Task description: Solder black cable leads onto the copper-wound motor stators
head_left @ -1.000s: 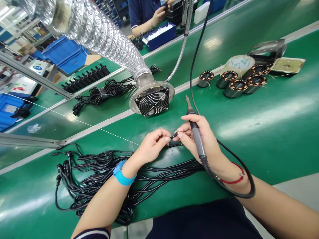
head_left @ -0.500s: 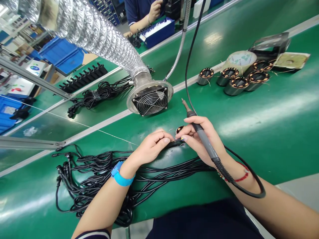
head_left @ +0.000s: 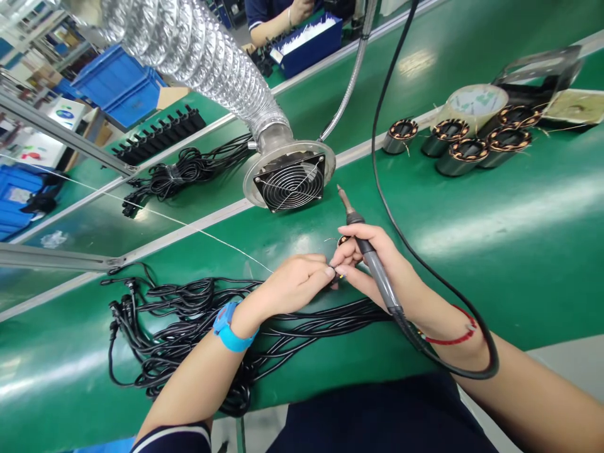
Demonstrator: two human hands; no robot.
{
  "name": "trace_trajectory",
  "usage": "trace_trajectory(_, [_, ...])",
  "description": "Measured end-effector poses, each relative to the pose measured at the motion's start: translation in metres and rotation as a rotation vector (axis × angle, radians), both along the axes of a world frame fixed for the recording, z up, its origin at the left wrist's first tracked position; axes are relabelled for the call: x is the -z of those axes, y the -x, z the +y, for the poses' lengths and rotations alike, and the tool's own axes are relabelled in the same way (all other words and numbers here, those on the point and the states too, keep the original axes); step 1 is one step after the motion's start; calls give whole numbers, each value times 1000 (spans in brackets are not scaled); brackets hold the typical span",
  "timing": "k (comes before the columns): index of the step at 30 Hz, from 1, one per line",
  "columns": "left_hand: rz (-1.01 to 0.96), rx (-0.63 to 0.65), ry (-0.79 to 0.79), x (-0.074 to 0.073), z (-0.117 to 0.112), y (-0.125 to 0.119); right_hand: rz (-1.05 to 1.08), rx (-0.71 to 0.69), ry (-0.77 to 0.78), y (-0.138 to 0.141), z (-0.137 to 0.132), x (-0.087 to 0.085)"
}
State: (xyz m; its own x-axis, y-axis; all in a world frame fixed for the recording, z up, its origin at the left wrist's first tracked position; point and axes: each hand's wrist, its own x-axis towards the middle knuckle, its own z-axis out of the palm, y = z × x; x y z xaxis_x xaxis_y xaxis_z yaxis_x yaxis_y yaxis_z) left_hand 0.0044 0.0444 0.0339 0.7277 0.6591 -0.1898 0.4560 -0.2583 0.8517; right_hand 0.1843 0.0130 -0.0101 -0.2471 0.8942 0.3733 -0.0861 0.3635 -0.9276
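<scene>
My right hand (head_left: 401, 270) is closed around a soldering iron (head_left: 380, 277), its bare tip pointing up and away from me. The thumb and fingertips of that hand also pinch at a small wire end with a bit of yellow. My left hand (head_left: 295, 283) is closed, its fingertips meeting the right ones at the end of a black cable, mostly hidden by the fingers. Just behind the right fingers a copper-wound stator (head_left: 343, 240) shows in part. Below both hands runs a bundle of black cables (head_left: 325, 319) on the green bench.
A fume fan (head_left: 292, 185) on a silver duct (head_left: 212, 69) hangs beyond my hands. Several stators (head_left: 462, 157) stand at right by a tape roll (head_left: 476, 100). A thin pale strand (head_left: 226, 244) slants toward my left hand. A co-worker's hand (head_left: 302, 9) is across the bench.
My hands have drawn together, and the fingertips now meet over the cable end, covering more of it. The iron has tilted slightly, and its cord has swung right. The view has shifted slightly.
</scene>
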Motion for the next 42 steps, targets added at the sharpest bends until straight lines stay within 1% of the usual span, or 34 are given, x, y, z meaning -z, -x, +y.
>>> trace_trajectory(3, [-80, 4, -11, 2, 0, 0, -3, 23, -34, 1, -1, -1])
trace_trajectory(4, [-126, -10, 19, 3, -1, 0, -4, 52, -54, 2, -2, -2])
trace_trajectory(5, [-180, -41, 94, 4, -2, -1, -9, 87, -73, 3, -2, -2])
trace_trajectory(6, [-233, -92, 208, 5, -3, -2, -17, 122, -87, 4, -3, -1])
trace_trajectory(8, [-307, -239, 464, 6, -6, -5, -33, 176, -103, 6, -4, 0])
trace_trajectory(9, [-320, -313, 547, 7, -6, -7, -48, 190, -107, 6, -4, 0])
trace_trajectory(10, [-321, -380, 580, 7, -6, -9, -71, 198, -106, 5, -3, 0])
trace_trajectory(11, [-312, -438, 569, 8, -5, -11, -104, 202, -101, 3, -3, -2])
trace_trajectory(13, [-289, -549, 484, 8, 0, -14, -210, 227, -70, -4, -4, -6])
trace_trajectory(15, [-261, -652, 402, 10, 7, -17, -338, 302, -22, -12, -7, -13])
trace_trajectory(17, [-238, -713, 365, 12, 13, -18, -416, 407, -11, -19, -12, -19])
trace_trajectory(20, [-238, -721, 365, 16, 18, -18, -420, 511, -71, -21, -21, -20])
trace_trajectory(24, [-250, -704, 367, 20, 19, -17, -365, 622, -277, -17, -26, -6])
trace_trajectory(26, [-246, -692, 367, 21, 18, -17, -376, 634, -378, -16, -26, 1])
trace_trajectory(27, [-241, -689, 365, 21, 18, -16, -390, 623, -403, -17, -26, 3])
trace_trajectory(30, [-225, -682, 353, 22, 19, -16, -414, 580, -398, -19, -26, 7])
trace_trajectory(33, [-213, -673, 348, 22, 19, -16, -433, 559, -344, -19, -28, 6])
trace_trajectory(42, [-220, -671, 314, 24, 19, -17, -463, 542, -283, -16, -31, 4])
